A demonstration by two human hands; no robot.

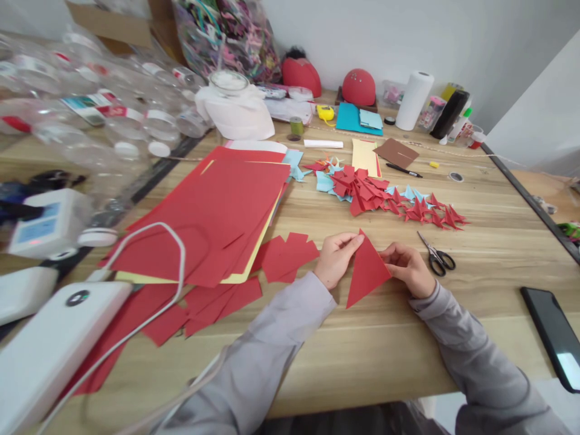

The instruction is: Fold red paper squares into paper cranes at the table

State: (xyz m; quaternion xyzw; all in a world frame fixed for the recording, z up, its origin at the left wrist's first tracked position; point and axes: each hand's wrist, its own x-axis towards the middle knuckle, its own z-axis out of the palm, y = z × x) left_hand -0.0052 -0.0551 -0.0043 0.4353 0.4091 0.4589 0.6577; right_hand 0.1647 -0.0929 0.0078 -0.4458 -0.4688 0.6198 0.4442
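A red paper triangle (368,272) is held between my two hands above the wooden table. My left hand (338,258) pinches its upper corner between thumb and fingers. At the triangle's right corner, the fingers of my right hand (409,269) are closed on the paper. Black-handled scissors (440,258) lie just right of my right hand. Left of my left hand are cut red paper pieces (290,257). Beyond the hands lies a pile of folded red and light blue paper shapes (362,190).
Large red sheets (226,211) are stacked at the left, near a white power bank (67,338) with a looping cable (181,260). Plastic bottles (122,121) crowd the back left. A phone (550,332) lies at the right edge. A white roll (414,99) stands at the back.
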